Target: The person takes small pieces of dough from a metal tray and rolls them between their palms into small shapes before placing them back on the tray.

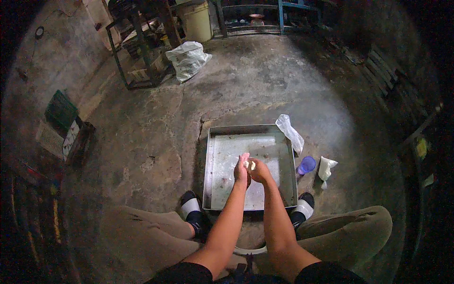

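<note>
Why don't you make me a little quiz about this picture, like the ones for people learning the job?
1. Which of these is closest to the metal tray?
A) the bluish-purple cup
B) the white sack
C) the yellowish bucket

2. True or false: the left hand and the right hand are both over the tray, with something pale between them.

3. Fill the gap: in the picture, the small filled bag lies on the floor to the ____ of the cup.

Key: 1. A; 2. True; 3. right
</note>
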The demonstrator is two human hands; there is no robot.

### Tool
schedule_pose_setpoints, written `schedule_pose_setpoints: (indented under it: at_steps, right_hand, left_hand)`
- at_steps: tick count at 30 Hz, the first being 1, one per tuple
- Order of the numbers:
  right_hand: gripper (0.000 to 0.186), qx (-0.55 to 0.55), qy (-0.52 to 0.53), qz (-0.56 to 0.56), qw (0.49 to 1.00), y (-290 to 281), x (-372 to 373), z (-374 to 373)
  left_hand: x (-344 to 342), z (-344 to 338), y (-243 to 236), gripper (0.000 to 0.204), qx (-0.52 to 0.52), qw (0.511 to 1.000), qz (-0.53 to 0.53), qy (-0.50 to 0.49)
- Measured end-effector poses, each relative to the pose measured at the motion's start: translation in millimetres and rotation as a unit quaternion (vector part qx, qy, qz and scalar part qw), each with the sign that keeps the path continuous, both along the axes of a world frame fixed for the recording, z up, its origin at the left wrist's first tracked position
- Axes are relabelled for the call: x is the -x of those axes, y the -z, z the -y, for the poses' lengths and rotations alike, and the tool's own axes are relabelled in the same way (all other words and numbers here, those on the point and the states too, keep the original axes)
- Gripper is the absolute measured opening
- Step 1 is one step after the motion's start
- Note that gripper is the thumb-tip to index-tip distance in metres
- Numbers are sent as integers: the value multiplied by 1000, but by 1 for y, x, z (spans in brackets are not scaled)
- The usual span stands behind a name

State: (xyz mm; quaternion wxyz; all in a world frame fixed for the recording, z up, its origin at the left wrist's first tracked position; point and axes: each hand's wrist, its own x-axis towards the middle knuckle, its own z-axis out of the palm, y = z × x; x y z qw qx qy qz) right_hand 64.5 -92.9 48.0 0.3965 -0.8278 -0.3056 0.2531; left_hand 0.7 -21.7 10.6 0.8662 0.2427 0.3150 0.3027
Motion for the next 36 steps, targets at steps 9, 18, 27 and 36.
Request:
schedule_pose_setpoints:
  at_steps: [9,18,27,36]
  right_hand:
    - [23,-83,206,-159,962,18,-2,5]
    - [51,-32,3,24,999,-11,4,4]
    - [63,-206,-107,-162,959,-15,-20,-2]
    - [61,-236,199,-403,862,0,-17,-20]
  left_hand:
    - [-2,-13,-38,86,-244,942,-118,201]
    - [7,-19,-37,72,118,953,-22,279]
    - [14,-52,-24,42,61,983,-135,105]
    - [-20,-12,-11,56,-1,975,-220,-17]
